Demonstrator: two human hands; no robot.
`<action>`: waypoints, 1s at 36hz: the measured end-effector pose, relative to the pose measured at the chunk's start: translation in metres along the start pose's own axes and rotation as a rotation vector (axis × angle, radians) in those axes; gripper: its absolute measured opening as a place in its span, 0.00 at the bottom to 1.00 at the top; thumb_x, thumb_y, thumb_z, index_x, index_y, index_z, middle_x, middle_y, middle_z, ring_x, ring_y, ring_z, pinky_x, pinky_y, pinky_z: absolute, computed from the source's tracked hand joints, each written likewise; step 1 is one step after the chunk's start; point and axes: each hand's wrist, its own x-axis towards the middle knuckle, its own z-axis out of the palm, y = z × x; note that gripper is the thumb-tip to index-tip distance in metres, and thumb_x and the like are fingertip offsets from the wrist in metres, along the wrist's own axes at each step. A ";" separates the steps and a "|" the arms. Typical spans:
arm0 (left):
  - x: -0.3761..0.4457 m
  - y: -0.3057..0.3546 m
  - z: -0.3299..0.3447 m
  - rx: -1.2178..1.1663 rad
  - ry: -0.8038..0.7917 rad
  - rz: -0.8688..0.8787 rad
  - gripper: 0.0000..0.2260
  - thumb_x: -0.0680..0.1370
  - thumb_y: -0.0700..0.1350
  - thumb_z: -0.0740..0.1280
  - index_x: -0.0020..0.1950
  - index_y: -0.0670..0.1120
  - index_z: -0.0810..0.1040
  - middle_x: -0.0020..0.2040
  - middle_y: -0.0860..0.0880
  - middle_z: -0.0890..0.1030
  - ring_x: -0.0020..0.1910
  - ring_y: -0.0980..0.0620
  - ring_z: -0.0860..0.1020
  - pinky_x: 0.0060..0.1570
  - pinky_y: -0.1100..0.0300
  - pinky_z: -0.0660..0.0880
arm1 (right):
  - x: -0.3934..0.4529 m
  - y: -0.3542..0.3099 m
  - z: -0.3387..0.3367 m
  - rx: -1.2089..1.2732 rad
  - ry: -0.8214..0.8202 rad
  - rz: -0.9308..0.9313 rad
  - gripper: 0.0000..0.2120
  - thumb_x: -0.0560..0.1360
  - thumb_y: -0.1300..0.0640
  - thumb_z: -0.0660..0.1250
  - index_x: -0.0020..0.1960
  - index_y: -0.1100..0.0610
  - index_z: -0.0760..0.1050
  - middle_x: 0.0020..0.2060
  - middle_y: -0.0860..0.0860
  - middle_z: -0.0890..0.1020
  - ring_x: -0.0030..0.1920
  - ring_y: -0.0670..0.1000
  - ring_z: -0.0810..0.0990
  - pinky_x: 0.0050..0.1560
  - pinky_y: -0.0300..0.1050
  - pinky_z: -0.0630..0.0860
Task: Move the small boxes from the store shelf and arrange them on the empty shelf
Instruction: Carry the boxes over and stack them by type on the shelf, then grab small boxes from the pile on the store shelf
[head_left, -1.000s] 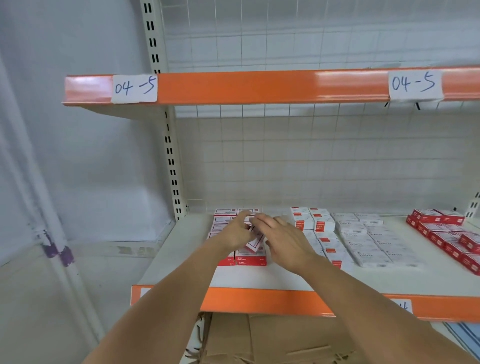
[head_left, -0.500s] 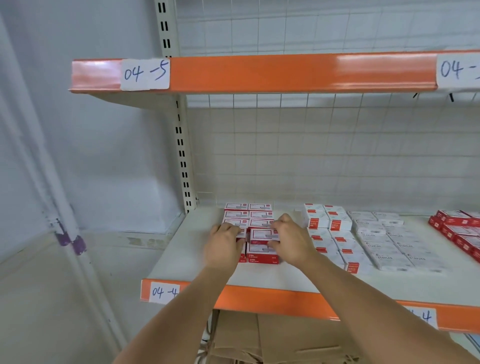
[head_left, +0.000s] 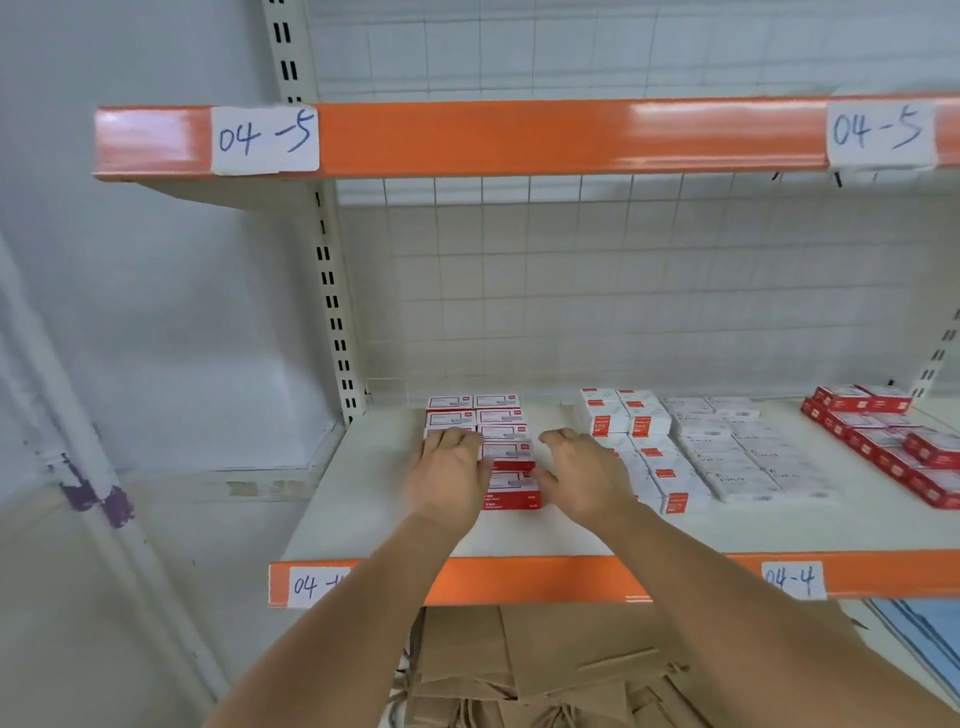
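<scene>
Small red-and-white boxes (head_left: 503, 432) lie in two columns at the left of the white shelf (head_left: 374, 499) with the orange lip marked 04-4. My left hand (head_left: 451, 475) lies flat over the left column, fingers straight, covering several boxes there. My right hand (head_left: 584, 475) hovers just right of the right column, fingers loosely spread, its thumb near the front box (head_left: 511, 493). It holds nothing.
White boxes with red ends (head_left: 631, 431) and plain white boxes (head_left: 737, 447) fill the shelf's middle. Red boxes (head_left: 883, 436) lie at the right. The upper shelf (head_left: 519, 137) marked 04-5 hangs overhead. Brown paper bags (head_left: 545, 670) lie below. A wire grid backs the shelf.
Both hands held a box over the stack one second ago, then set it down. Now the right hand has drawn off to the right and the left lies flat on the left column.
</scene>
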 end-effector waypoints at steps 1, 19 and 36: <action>0.000 0.005 0.001 0.000 -0.011 0.019 0.17 0.83 0.51 0.56 0.70 0.50 0.70 0.68 0.52 0.72 0.69 0.51 0.64 0.66 0.58 0.60 | -0.005 0.006 -0.002 -0.019 0.004 0.009 0.18 0.80 0.49 0.60 0.67 0.54 0.69 0.61 0.50 0.77 0.59 0.51 0.76 0.53 0.45 0.76; -0.045 0.223 0.031 -0.072 -0.268 0.406 0.19 0.83 0.55 0.54 0.71 0.50 0.69 0.69 0.49 0.72 0.68 0.48 0.67 0.65 0.54 0.64 | -0.158 0.199 -0.075 -0.210 0.007 0.371 0.21 0.81 0.45 0.55 0.70 0.53 0.66 0.63 0.51 0.75 0.62 0.53 0.73 0.57 0.46 0.71; -0.124 0.483 0.086 -0.131 -0.378 0.715 0.19 0.82 0.54 0.55 0.68 0.48 0.72 0.65 0.47 0.75 0.64 0.46 0.70 0.61 0.52 0.68 | -0.338 0.391 -0.150 -0.297 0.011 0.667 0.21 0.81 0.44 0.54 0.68 0.55 0.67 0.60 0.53 0.77 0.58 0.55 0.76 0.53 0.48 0.72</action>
